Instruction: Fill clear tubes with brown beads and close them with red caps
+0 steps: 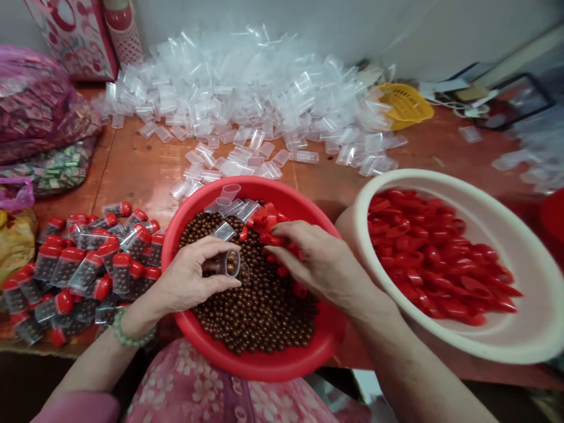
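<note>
My left hand is closed around a clear plastic tube, its open mouth turned toward the right and brown balls visible inside. Beneath it, a red basin holds a heap of small, shiny brown balls. Over the basin's right side, my right hand pinches a red plastic cap between thumb and fingers. More red caps lie on the balls around those fingertips, some partly hidden by the hand. Several empty clear tubes rest at the basin's far side.
A cream basin of red pointed plastic pieces stands on the right. Filled, red-capped tubes are piled at left. Behind lies a large heap of clear tubes, beside a yellow basket. Plastic bags sit far left.
</note>
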Demonstrator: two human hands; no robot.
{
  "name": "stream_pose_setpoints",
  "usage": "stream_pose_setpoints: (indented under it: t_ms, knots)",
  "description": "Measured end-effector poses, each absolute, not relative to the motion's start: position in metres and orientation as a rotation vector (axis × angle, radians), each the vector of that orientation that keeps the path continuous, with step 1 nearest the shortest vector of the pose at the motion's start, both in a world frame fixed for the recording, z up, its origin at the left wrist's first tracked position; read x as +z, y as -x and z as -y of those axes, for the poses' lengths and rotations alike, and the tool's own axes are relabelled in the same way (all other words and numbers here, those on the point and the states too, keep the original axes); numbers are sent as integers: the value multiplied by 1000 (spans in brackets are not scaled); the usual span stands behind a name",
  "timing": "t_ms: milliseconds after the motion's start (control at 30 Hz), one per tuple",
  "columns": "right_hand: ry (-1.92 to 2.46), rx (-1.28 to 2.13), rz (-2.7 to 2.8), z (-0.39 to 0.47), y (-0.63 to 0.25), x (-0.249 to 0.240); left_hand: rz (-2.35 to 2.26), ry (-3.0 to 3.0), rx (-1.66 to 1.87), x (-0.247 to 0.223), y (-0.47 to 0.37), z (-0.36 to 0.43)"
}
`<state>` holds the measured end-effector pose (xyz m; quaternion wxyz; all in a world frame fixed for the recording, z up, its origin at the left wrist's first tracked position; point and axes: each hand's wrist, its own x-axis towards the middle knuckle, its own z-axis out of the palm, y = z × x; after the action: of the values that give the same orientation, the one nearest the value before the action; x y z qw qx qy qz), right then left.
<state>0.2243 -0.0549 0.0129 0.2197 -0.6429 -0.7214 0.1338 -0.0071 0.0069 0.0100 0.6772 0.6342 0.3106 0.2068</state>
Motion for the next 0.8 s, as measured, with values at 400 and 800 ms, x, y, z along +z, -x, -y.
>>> stream_pose_setpoints:
  t_ms: [400, 800]
  knots:
    - [1120, 1220, 475, 58, -179, 13, -743, -1052, 548, 18, -8, 11]
    - [1382, 1006, 1068, 78, -189, 6, -919, -1090, 596, 19, -15, 8]
